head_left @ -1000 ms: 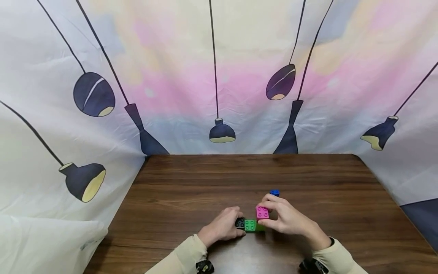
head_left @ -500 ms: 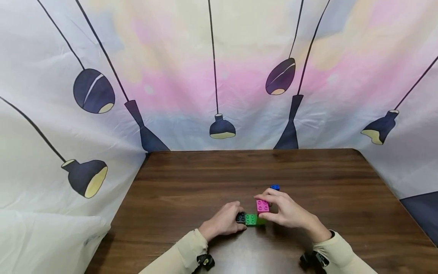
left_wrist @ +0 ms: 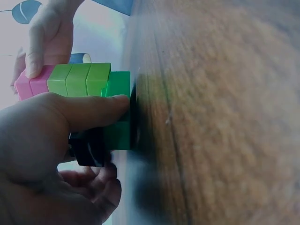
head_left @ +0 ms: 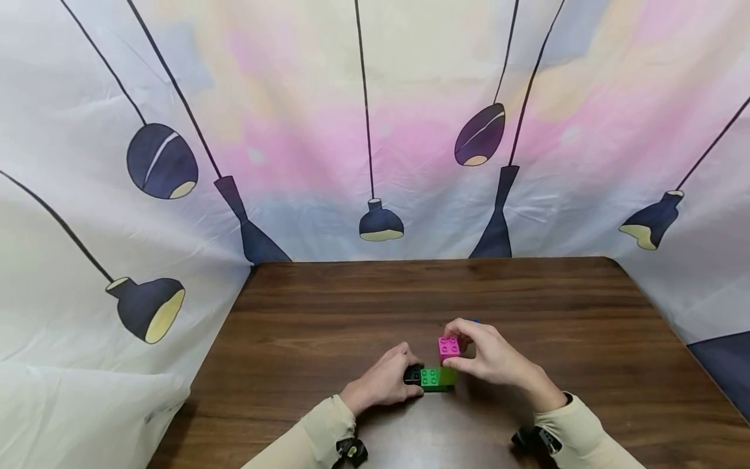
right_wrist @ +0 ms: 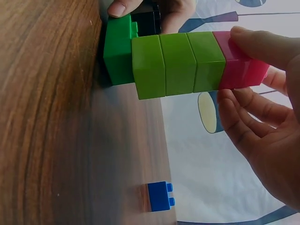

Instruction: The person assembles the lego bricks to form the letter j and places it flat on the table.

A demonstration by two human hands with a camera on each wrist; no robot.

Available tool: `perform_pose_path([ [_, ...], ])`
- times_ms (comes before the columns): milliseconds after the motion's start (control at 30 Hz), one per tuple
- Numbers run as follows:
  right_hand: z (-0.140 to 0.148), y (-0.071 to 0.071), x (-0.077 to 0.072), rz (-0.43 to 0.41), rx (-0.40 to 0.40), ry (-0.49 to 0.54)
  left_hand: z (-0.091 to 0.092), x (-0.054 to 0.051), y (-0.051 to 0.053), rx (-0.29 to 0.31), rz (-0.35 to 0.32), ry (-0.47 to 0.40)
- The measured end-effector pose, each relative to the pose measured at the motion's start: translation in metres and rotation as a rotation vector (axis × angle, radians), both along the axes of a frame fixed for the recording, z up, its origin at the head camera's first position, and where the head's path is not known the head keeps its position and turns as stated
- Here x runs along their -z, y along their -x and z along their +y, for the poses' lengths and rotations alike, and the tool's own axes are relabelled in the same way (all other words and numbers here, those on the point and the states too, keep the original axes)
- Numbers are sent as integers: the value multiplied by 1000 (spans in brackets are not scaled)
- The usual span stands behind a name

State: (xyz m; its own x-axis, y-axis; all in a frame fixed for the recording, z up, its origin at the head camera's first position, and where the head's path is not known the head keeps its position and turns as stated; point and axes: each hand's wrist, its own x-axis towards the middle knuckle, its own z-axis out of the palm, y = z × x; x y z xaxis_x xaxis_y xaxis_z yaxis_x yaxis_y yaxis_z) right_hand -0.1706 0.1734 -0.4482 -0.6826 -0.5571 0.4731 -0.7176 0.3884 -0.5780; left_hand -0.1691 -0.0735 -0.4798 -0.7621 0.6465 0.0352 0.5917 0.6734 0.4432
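My left hand (head_left: 383, 378) grips the bottom of a toy-brick tower, its thumb across the long green brick (left_wrist: 117, 84) at the base. On that base sits a black brick (left_wrist: 88, 147), partly covered by the hand. Beside it rises a column of lime green bricks (right_wrist: 178, 65), topped by pink (head_left: 448, 348). A seam line crosses the pink part in the left wrist view; whether it is one brick or two, I cannot tell. My right hand (head_left: 498, 357) pinches the pink top between thumb and fingers. The pink and lime faces touch.
A loose blue brick (right_wrist: 159, 197) stands on the brown wooden table (head_left: 328, 299) behind the right hand, mostly hidden in the head view. A printed cloth (head_left: 316, 130) with lamp drawings hangs at the table's far edge.
The right hand has shifted slightly away, its fingers now further behind the pink top. More lime shows below the pink, and the blue brick is more covered. The left hand keeps its grip.
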Motion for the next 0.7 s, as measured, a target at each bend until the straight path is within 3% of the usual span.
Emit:
perform_pose_path([
  [200,-1,3,0,-6,50,13,0,0,2,15,11,-38],
  [533,-3,9,6,148,152,43,-5,1,4,23,117,-126],
  [700,-5,14,8,179,174,60,-7,0,6,25,161,-138],
])
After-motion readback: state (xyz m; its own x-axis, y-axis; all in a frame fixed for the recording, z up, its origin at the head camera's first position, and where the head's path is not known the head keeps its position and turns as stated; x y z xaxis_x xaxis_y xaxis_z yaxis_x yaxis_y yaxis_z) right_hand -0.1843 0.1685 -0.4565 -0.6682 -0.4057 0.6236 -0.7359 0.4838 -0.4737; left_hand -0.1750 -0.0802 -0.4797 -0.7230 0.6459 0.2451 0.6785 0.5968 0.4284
